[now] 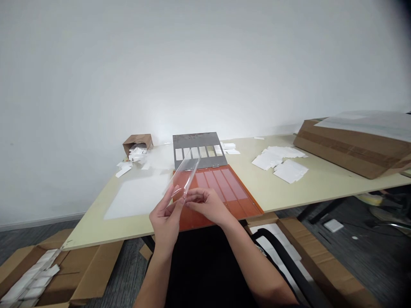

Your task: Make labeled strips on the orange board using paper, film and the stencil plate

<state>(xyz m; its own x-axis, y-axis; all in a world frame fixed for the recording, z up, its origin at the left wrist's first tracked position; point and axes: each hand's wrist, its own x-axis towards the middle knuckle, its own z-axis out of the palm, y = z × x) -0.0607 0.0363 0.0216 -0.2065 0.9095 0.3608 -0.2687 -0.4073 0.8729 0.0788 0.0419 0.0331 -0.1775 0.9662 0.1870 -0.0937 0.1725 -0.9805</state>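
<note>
Between my two hands stands a clear plastic piece (192,171), tilted up and away over the orange board. My left hand (167,214) pinches its lower end between thumb and fingers. The fingertips of my right hand (207,204) are closed on the same end, close to my left thumb. Below lies the orange board (229,184) with long parallel slots, some under a clear sheet. A grey metal plate (197,140) with a row of rectangular openings adjoins its far edge.
On the pale table (282,194) are white paper pieces (290,171), a small open carton (139,140) spilling white pieces, and a white sheet (135,194). A large carton (349,145) stands at right. Open boxes (86,273) sit below the front edge.
</note>
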